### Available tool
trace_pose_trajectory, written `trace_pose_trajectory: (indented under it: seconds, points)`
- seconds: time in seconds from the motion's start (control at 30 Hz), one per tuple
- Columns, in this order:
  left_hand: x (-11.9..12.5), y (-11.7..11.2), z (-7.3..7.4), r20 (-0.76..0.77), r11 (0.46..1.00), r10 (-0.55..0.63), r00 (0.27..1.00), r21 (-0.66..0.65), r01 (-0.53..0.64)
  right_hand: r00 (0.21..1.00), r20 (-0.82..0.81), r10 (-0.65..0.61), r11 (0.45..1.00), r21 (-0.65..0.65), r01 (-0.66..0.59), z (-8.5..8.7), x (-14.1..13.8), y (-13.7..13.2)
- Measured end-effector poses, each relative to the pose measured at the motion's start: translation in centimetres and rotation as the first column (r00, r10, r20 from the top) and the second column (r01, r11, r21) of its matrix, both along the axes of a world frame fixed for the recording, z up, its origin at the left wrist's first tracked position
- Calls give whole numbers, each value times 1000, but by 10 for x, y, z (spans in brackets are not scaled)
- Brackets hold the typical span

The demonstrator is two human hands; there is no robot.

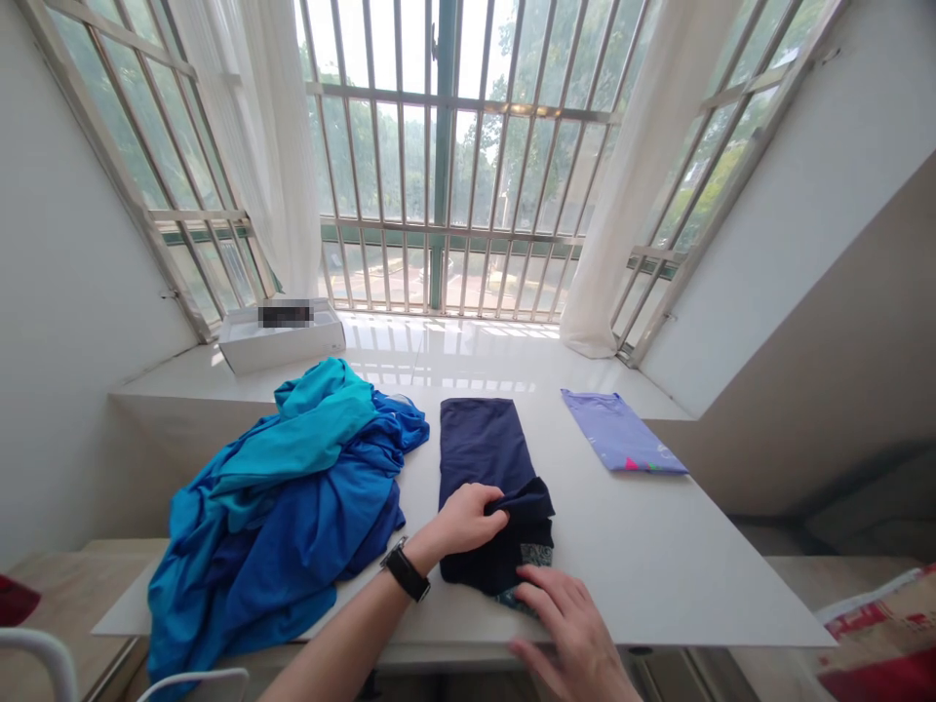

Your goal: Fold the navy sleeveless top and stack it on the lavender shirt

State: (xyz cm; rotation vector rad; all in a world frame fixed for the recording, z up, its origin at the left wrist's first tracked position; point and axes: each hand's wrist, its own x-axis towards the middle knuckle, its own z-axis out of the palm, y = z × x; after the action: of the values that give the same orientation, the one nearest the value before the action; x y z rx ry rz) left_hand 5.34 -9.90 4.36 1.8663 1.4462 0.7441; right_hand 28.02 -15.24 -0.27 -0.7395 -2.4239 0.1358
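A navy garment [484,448] lies lengthwise on the white table [658,556], its near end turned over on itself. My left hand [468,522], with a black watch on the wrist, pinches that turned-over fold. My right hand [574,629] rests flat with fingers spread on the garment's near edge, at the table's front.
A heap of blue and teal clothes [292,497] lies at the table's left and hangs over its front edge. A folded lilac garment [621,431] sits at the back right. A white box [282,336] stands on the window ledge. Barred windows and white curtains are behind.
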Motion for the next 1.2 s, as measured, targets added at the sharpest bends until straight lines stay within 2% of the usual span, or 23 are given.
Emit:
trace_pose_trajectory:
  seconds: [0.1, 0.2, 0.3, 0.5, 0.67, 0.73, 0.93, 1.1, 1.2]
  points:
    - [2, -1, 0, -11, 1000, -26, 1000, -6, 26, 998, 22, 56, 995, 81, -58, -1, 3, -8]
    - [4, -1, -1, 5, 998, -55, 998, -22, 55, 997, -7, 82, 992, 97, -80, 1, 3, -11]
    - [5, -1, -1, 29, 996, -85, 996, -21, 86, 994, -37, 106, 993, 56, -104, 4, 1, -9]
    - [4, -1, 0, 27, 997, -75, 997, -2, 75, 988, -149, -30, 998, -65, 20, 2, -2, 2]
    - [5, -3, 2, -35, 997, -76, 996, 31, 77, 997, -52, 60, 997, -44, -62, 3, -5, 4]
    - [6, -4, 3, -78, 996, -76, 994, 43, 79, 997, -43, 59, 996, -63, -62, 5, -6, 2]
    - [5, -6, 7, -101, 990, -115, 988, 66, 122, 992, -27, -124, 975, -191, 117, 5, -13, -2]
    - [6, -10, 10, -122, 983, -165, 979, 65, 174, 962, 8, -272, 933, -243, 265, 4, -21, 1]
    - [7, -12, 13, -150, 979, -185, 971, 59, 196, 935, 22, -354, 890, -300, 344, 8, -24, 5]
